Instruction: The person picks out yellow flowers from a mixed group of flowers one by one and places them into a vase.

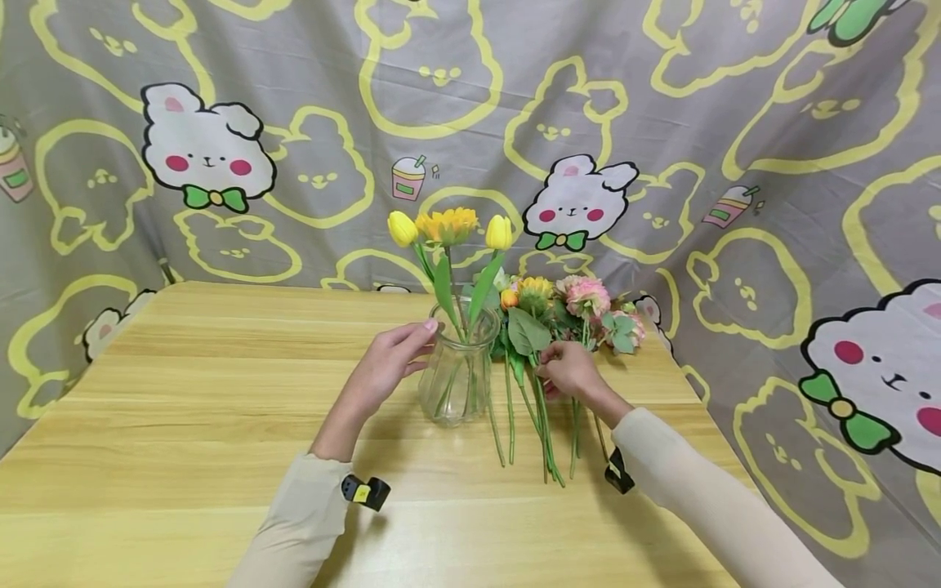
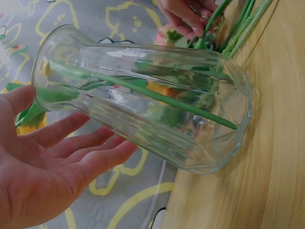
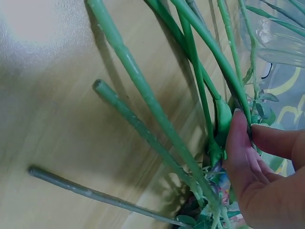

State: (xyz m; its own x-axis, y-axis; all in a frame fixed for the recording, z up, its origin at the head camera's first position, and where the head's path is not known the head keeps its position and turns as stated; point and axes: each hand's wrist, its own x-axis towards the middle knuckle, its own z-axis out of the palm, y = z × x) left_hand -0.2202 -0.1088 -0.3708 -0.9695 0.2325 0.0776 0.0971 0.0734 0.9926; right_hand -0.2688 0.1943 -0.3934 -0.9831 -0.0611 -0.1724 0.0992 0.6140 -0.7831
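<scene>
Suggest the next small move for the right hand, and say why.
Probably lift the green stem clear of the loose flowers and toward the glass vase. The right hand appears to pinch that stem, the vase already holds three yellow blooms, and the left hand is at the vase's neck, where it could steady it.

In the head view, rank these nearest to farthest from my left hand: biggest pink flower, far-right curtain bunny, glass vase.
1. Glass vase, beside your left hand.
2. Biggest pink flower, farther back, right.
3. Curtain bunny, far right edge.
</scene>
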